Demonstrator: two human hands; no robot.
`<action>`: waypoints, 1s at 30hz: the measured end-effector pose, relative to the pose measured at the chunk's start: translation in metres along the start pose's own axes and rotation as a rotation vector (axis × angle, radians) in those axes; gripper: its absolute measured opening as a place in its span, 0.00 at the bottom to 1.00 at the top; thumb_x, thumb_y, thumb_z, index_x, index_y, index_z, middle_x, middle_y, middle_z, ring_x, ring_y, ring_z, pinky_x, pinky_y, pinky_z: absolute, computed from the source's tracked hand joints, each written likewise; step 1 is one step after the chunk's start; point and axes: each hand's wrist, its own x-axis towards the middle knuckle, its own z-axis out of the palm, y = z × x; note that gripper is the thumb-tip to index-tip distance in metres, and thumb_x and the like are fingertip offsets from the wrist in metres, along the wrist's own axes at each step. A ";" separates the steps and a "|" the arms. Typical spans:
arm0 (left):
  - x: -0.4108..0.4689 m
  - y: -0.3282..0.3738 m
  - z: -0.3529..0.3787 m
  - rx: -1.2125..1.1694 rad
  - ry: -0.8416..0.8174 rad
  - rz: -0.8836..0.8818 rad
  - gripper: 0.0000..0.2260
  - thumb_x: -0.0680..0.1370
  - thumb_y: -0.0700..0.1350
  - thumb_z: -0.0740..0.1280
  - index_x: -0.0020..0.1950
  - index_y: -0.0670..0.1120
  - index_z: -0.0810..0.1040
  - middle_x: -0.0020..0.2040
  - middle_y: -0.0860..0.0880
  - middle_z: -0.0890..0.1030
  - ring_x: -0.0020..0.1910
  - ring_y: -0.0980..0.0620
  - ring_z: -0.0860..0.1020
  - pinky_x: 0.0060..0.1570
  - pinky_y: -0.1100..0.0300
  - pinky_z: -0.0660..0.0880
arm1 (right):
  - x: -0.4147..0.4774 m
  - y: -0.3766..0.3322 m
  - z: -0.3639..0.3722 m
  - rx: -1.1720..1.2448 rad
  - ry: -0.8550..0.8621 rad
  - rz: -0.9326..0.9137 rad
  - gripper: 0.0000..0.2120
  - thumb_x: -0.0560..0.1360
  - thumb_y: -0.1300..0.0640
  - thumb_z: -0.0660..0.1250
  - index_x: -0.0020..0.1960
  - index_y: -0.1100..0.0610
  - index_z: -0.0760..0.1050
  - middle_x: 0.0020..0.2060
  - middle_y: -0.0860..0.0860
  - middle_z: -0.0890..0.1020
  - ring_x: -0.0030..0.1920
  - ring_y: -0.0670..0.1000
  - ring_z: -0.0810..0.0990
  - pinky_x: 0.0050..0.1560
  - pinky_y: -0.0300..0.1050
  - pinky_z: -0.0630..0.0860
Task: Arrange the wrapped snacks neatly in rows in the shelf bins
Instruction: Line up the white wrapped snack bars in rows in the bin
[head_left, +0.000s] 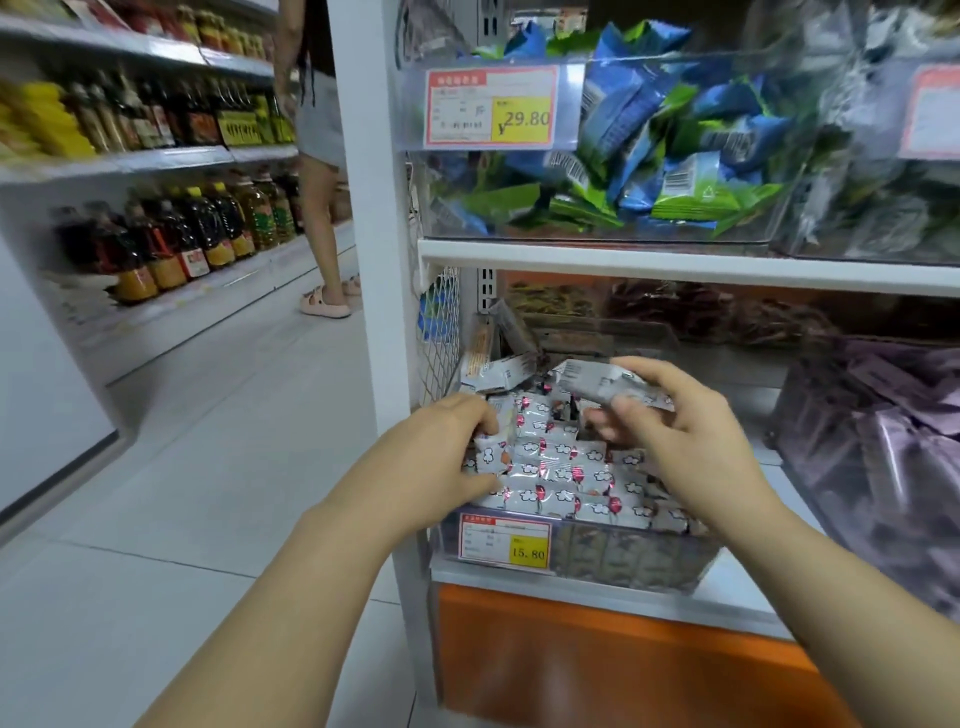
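1. The pale tiled aisle floor (208, 441) fills the view from 7 to 10 o'clock and is the widest open room.
2. The white shelving unit (363, 208) stands at centre. Its upright post is the left edge of the working bay, and a shelf board (675, 262) roofs that bay from 12 to 3 o'clock.
3. Bottle shelves (156, 244) line the aisle at 10 o'clock, where a person (317, 156) stands.
4. An upper clear bin (467, 218) at 1 o'clock holds jumbled blue and green packets.
5. A bin of purple packets (883, 441) sits at 3 o'clock, just beside the working bin.
6. The lower clear bin (623, 561) lies at 5 o'clock, with a wire mesh panel (441, 332) closing its left side. There is open headroom between its rim and the shelf board.
7. The wrapped snacks (550, 467) lie in rows across the front of this bin, with loose ones heaped at its back.
8. The left hand (441, 452) is at the bin's 9 o'clock edge, fingers curled over and thumb under the row ends, gripping them.
9. The right hand (691, 431) is above the bin's 2 o'clock corner, fingers and thumb pinching a grey-white packet (608, 382) held clear of the rows.
10. A price tag (506, 540) is on the bin's front wall.
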 end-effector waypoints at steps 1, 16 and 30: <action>-0.001 0.000 0.000 -0.011 0.022 -0.010 0.15 0.71 0.53 0.73 0.53 0.53 0.71 0.51 0.58 0.73 0.47 0.57 0.72 0.48 0.61 0.72 | -0.002 0.001 -0.005 0.038 -0.001 0.020 0.14 0.77 0.60 0.65 0.56 0.43 0.75 0.40 0.51 0.86 0.44 0.58 0.84 0.48 0.58 0.80; -0.007 0.016 -0.011 -0.121 0.439 0.010 0.03 0.80 0.48 0.61 0.46 0.53 0.71 0.47 0.59 0.72 0.45 0.57 0.72 0.40 0.61 0.66 | -0.008 -0.010 -0.027 0.536 0.081 0.264 0.16 0.75 0.68 0.63 0.59 0.55 0.73 0.50 0.52 0.81 0.45 0.51 0.81 0.49 0.46 0.76; -0.006 0.023 -0.024 -1.090 0.224 -0.212 0.03 0.80 0.46 0.62 0.46 0.51 0.73 0.48 0.49 0.83 0.43 0.51 0.84 0.42 0.57 0.81 | -0.010 -0.021 -0.014 0.210 -0.356 0.115 0.19 0.73 0.70 0.67 0.57 0.51 0.78 0.51 0.50 0.83 0.46 0.45 0.79 0.42 0.36 0.75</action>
